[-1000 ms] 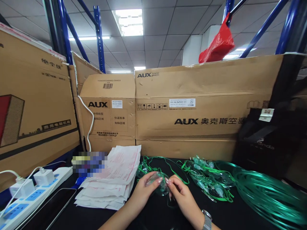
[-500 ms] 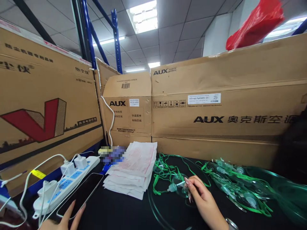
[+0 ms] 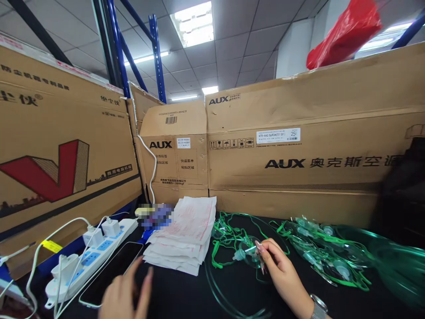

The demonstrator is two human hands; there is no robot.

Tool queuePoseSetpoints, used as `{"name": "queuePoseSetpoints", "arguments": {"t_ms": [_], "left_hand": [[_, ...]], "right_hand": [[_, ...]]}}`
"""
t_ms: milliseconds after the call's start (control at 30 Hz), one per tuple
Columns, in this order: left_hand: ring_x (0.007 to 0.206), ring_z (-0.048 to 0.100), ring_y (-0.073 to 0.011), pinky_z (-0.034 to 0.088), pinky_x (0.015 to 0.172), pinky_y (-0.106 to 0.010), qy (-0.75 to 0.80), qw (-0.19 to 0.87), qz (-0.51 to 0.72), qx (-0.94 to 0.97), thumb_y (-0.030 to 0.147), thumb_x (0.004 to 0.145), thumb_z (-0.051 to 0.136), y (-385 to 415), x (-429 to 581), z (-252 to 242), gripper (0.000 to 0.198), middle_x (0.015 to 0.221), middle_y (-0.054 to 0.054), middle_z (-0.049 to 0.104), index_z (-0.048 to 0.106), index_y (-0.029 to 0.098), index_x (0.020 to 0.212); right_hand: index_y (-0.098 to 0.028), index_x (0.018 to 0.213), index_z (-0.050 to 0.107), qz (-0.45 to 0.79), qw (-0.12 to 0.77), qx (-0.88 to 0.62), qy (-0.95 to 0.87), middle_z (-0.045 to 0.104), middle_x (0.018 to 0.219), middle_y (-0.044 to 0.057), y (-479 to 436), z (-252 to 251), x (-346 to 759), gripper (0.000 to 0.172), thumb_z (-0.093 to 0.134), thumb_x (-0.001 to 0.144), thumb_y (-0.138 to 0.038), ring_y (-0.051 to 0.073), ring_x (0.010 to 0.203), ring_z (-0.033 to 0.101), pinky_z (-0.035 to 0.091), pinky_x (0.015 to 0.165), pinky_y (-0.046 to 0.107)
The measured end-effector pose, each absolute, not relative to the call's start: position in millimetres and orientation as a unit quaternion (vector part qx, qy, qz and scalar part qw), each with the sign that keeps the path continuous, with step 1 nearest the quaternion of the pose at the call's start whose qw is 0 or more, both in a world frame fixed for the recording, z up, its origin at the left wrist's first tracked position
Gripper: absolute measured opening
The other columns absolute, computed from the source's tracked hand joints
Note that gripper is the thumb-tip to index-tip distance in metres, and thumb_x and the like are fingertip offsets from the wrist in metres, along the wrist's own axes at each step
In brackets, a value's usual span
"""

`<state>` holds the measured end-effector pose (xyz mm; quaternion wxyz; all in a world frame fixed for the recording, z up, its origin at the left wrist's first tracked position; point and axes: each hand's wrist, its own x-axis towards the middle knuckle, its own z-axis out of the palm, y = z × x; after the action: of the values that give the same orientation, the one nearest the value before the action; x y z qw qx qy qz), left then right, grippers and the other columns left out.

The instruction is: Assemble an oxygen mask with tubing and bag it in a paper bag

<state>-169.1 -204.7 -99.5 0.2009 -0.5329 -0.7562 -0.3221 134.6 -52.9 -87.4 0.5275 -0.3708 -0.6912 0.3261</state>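
Observation:
My right hand (image 3: 277, 265) pinches the edge of a clear green oxygen mask (image 3: 249, 261) with thumb and fingertips, just above the black table. The mask's pale connector points left, and a green elastic strap (image 3: 217, 256) trails beside it. Thin clear tubing (image 3: 217, 288) curves over the table below the mask. My left hand (image 3: 124, 292), slightly blurred, is at the front left with its fingers apart and nothing in them. It is nearest to the smartphone (image 3: 111, 272), overlapping its right edge in the view. Whether they touch I cannot tell.
White printed paper bags (image 3: 182, 235) lie stacked in the middle. More masks with green straps (image 3: 327, 252) are heaped at the right beside a large green plastic piece (image 3: 398, 270). A white power strip (image 3: 89, 261) with cables runs along the left. Cardboard panels (image 3: 239, 177) wall the back.
My left hand has moved right from over the phone to beyond its right edge. My right hand still holds the mask in nearly the same place. The view has shifted slightly.

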Motion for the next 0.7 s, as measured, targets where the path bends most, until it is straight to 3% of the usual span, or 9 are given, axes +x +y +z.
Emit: {"name": "queuePoseSetpoints", "arguments": {"t_ms": [133,233,333,533,700], "left_hand": [[0.068,0.058,-0.0169,0.048,0.062,-0.026,-0.552,0.102,-0.357,-0.747,0.026,0.086,0.040,-167,-83,-70,0.026,0.075,-0.005,0.059,0.056,0.022,0.107],[0.076,0.056,-0.0205,0.049,0.065,-0.031,-0.450,0.094,-0.331,-0.824,0.024,0.085,0.041,-131,-30,-44,0.029,0.082,-0.009,0.059,0.055,0.018,0.109],[0.091,0.054,-0.0229,0.048,0.077,-0.037,-0.409,0.095,-0.360,-0.833,0.024,0.086,0.038,-95,-10,-35,0.034,0.098,-0.013,0.057,0.051,0.015,0.116],[0.123,0.036,-0.0226,0.035,0.100,-0.042,-0.406,0.003,-0.372,-0.834,0.021,0.088,0.035,-65,-16,-81,0.044,0.133,-0.014,0.040,0.033,0.018,0.132],[0.123,0.038,-0.0192,0.034,0.103,-0.039,-0.416,-0.102,-0.379,-0.820,0.027,0.089,0.034,-69,-12,-101,0.044,0.134,-0.010,0.043,0.032,0.021,0.133]], "right_hand": [[-0.021,0.065,0.051,0.329,0.517,-0.371,-0.698,0.041,0.068,-0.001,-54,-87,135,0.034,0.044,0.083,-0.049,0.013,0.054,0.044,0.041,0.046,0.024],[-0.021,0.065,0.053,0.319,0.519,-0.364,-0.705,0.046,0.070,0.001,-54,-86,135,0.033,0.047,0.081,-0.049,0.015,0.058,0.047,0.042,0.050,0.025],[-0.020,0.066,0.054,0.340,0.529,-0.364,-0.687,0.048,0.068,0.000,-53,-88,136,0.035,0.049,0.078,-0.053,0.013,0.051,0.046,0.040,0.043,0.024],[-0.022,0.076,0.049,0.435,0.525,-0.399,-0.613,0.035,0.043,-0.009,-48,-97,135,0.038,0.049,0.075,-0.060,0.007,0.030,0.032,0.024,0.029,0.019],[-0.021,0.070,0.047,0.467,0.528,-0.405,-0.583,0.040,0.045,-0.009,-48,-96,133,0.045,0.050,0.069,-0.066,0.005,0.026,0.030,0.021,0.025,0.017]]}}
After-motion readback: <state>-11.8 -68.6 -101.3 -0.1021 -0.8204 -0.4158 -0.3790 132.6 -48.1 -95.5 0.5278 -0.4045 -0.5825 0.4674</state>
